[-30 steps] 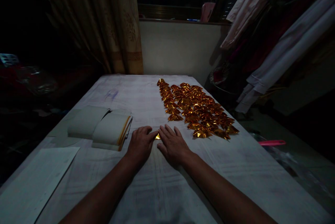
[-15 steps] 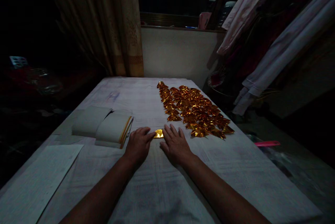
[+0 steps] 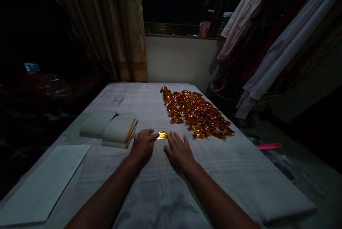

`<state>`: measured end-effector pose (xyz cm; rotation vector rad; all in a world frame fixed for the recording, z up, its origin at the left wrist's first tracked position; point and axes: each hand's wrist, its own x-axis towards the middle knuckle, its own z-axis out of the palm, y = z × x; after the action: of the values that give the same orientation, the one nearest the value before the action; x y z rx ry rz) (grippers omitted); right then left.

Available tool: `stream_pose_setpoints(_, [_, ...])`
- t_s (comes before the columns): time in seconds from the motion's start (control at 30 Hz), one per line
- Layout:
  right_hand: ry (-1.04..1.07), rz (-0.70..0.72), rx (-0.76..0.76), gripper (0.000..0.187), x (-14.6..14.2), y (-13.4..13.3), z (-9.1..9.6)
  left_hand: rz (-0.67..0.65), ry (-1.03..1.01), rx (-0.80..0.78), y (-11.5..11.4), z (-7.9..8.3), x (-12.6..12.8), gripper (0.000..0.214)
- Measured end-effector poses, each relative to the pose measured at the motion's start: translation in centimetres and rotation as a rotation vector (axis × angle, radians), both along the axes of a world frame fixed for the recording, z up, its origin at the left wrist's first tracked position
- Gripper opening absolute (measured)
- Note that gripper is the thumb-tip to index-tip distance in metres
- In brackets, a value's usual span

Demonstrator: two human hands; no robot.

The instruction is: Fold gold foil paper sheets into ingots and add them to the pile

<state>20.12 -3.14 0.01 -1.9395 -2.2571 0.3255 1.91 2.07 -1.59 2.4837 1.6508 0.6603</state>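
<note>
A small folded strip of gold foil paper (image 3: 161, 135) lies on the white cloth between my two hands. My left hand (image 3: 143, 144) grips its left end, thumb over the foil and the other fingers curled beside it. At the right end, my right hand (image 3: 179, 150) rests flat with fingers stretched out and slightly apart, their tips touching the strip's edge. Beyond my right hand lie many folded gold foil pieces (image 3: 203, 113), grouped in rows. Left of my left hand is an open stack of paper (image 3: 119, 129) with gold-coloured edges showing.
A large white sheet (image 3: 44, 182) lies at the front left of the cloth-covered table (image 3: 149, 200). Behind stand a curtain (image 3: 125, 25) and a windowsill with a pink cup (image 3: 204, 29). Clothes (image 3: 267, 68) hang at the right, above a pink handle (image 3: 269, 146).
The view has shifted slightly. Both hands stay at the ends of the gold foil strip, which now looks a little bowed. The foil pieces and paper stack have not been moved.
</note>
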Motion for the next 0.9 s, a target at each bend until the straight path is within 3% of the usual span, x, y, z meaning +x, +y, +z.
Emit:
stream_pose_setpoints(0.17, [-0.002, -0.080, 0.025, 0.059, -0.4, -0.5, -0.2, -0.013, 0.012, 0.040, -0.8, 0.2, 0.2, 0.039])
stream_pose_setpoints(0.47, [0.035, -0.100, 0.026, 0.059, -0.6, -0.5, -0.1, -0.031, 0.031, 0.091, -2.6, 0.3, -0.6, 0.046])
stream_pose_setpoints(0.9, [0.048, -0.099, 0.034, 0.059, -0.5, -0.5, -0.3, -0.049, 0.020, 0.104, -2.7, 0.1, -0.8, 0.041])
